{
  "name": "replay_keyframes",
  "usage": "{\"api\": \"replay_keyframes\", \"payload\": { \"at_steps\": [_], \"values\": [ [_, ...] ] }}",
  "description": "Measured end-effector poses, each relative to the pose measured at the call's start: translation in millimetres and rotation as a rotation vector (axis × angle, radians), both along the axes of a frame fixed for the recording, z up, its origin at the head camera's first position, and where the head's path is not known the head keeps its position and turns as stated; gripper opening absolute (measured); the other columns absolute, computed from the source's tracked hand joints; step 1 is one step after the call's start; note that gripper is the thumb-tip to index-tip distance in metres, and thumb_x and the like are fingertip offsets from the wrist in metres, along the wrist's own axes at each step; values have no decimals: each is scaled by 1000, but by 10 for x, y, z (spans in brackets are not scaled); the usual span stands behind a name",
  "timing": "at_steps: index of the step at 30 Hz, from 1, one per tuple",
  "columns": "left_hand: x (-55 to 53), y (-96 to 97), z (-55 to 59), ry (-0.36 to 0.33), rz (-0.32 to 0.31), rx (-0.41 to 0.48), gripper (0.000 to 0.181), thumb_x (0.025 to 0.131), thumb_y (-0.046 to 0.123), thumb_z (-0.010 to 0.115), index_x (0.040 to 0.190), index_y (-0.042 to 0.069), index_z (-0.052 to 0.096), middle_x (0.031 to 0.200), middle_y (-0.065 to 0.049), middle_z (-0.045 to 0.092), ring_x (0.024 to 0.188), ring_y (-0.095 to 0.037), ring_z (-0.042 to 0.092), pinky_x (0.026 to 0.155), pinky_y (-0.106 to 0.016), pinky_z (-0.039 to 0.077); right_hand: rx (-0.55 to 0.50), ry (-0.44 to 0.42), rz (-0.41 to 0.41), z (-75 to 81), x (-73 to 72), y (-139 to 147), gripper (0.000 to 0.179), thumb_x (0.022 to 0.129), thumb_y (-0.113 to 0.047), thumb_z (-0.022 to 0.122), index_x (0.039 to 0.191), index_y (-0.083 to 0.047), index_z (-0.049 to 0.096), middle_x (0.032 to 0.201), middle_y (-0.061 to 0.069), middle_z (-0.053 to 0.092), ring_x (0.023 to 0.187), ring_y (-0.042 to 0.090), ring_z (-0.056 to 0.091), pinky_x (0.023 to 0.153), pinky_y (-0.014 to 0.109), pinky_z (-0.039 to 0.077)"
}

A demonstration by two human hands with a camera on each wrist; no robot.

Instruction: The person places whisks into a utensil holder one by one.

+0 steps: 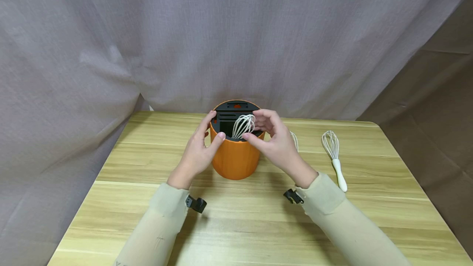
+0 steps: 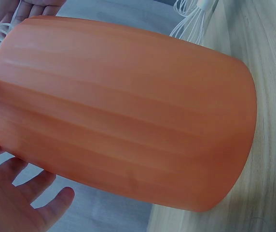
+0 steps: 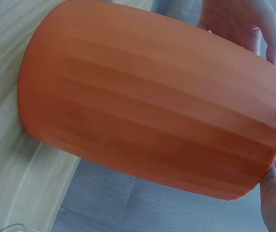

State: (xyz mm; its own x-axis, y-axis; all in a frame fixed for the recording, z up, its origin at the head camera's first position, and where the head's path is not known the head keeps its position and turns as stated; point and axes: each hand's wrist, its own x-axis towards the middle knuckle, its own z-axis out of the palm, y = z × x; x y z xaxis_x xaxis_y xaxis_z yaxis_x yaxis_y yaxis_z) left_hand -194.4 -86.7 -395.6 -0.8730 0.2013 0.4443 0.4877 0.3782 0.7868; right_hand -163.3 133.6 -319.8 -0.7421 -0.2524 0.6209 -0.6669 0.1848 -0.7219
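Note:
An orange utensil holder (image 1: 235,159) with a dark, slotted insert stands on the table. A white whisk (image 1: 243,125) is in it, wire head up, its handle hidden inside. My left hand (image 1: 197,149) grips the holder's left rim, thumb at the front and fingers spread along the side, as the left wrist view also shows. On the opposite side my right hand (image 1: 275,141) holds the right rim, its thumb and bent fingers close around the whisk's wires. The holder's ribbed orange wall (image 3: 152,101) fills most of the right wrist view.
Another white whisk (image 1: 334,157) lies on the wooden table (image 1: 240,225) at the right. Behind my right hand, wires of a further whisk (image 1: 294,139) show, mostly hidden. A grey curtain (image 1: 236,44) hangs along the table's back edge.

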Motion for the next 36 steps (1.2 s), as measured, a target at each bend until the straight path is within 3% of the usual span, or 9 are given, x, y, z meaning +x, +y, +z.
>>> {"api": "replay_keyframes", "payload": {
  "at_steps": [3,10,16,20,27,32,36],
  "values": [
    [-10,-2,-5,-3,1,0,63,96,48,54,151,30,30,156,10,27,131,-19,42,103,-43,40,-13,7,15,-14,-9,6,55,73,16,76,119,13,46,104,28,61,93,41,60,83,47,52],
    [-5,3,-6,-6,-7,5,63,96,47,54,151,30,29,156,11,26,131,-19,41,103,-45,40,-59,30,37,-246,-174,124,56,74,9,78,121,7,49,109,17,63,98,31,62,84,38,53],
    [-3,24,-16,3,-12,15,64,96,47,55,151,29,30,155,10,27,131,-21,42,103,-50,39,-87,39,6,-208,-146,273,53,74,13,76,121,6,51,112,25,60,101,33,61,83,39,53],
    [-7,30,-20,0,-13,13,65,96,47,55,152,29,29,156,10,26,132,-22,41,103,-50,39,-90,5,-46,-172,-117,407,55,73,18,73,122,8,50,112,23,60,102,35,59,83,42,53],
    [-7,30,-13,-12,-9,11,64,96,47,55,152,31,28,156,10,26,132,-21,40,104,-47,39,3,-49,-117,-107,33,585,50,77,14,72,122,12,48,112,21,59,101,40,57,81,41,54],
    [-3,32,-6,-12,-3,2,64,96,49,54,152,31,28,155,12,26,132,-19,41,104,-41,39,76,-116,-188,-239,64,747,50,79,7,74,123,8,50,113,19,59,99,27,59,79,38,54],
    [-2,36,-8,-13,-6,4,65,95,49,54,152,31,28,155,12,27,132,-19,40,104,-43,39,109,-188,-269,-491,14,945,51,81,-3,77,125,2,52,113,15,60,99,29,59,78,34,54]
  ]
}}
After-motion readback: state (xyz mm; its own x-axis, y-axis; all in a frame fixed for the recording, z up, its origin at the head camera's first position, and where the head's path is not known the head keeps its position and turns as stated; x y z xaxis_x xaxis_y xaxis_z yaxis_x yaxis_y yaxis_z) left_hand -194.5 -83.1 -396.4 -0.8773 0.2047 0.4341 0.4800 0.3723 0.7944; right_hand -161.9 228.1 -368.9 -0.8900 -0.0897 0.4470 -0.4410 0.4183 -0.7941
